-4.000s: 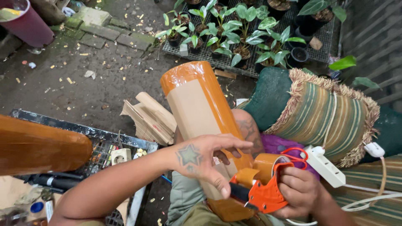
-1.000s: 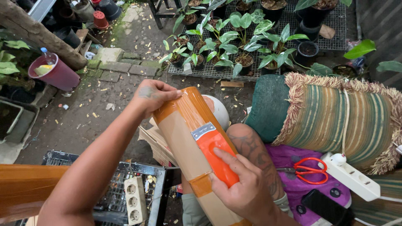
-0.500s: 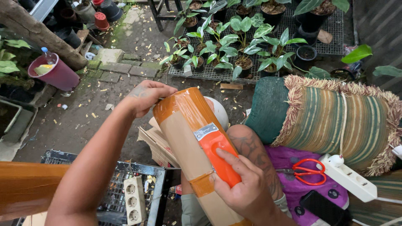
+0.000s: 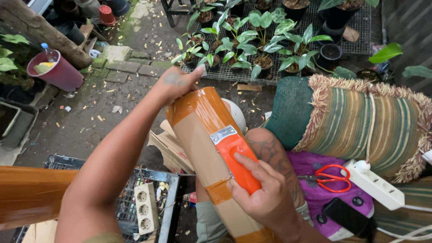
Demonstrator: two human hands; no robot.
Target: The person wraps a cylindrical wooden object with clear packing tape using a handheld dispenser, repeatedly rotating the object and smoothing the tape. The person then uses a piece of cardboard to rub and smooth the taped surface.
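Presently, the person holds a long parcel [image 4: 204, 153] wrapped in brown paper and banded with glossy brown tape, tilted from their lap up toward 11 o'clock. The left hand [image 4: 177, 83] is cupped over the parcel's upper end, fingers curled round the taped cap. The right hand [image 4: 265, 198] presses an orange tape dispenser [image 4: 236, 155] flat against the parcel's side, fingers closed over its lower end; its metal blade edge points up toward the taped cap.

Compared with half a second ago, the dispenser sits in much the same place on the parcel, and the left hand remains on the top end. Four seconds back, the right hand held the dispenser low at the parcel's base with red scissors [image 4: 330, 177] alongside; those scissors now lie on purple cloth at 3 o'clock, beside a white power strip [image 4: 373, 184]. By my judgement, taping has moved up to the parcel's upper section.

A striped fringed cushion [image 4: 360, 121] lies at 2 o'clock, potted plants [image 4: 261, 42] at 12.
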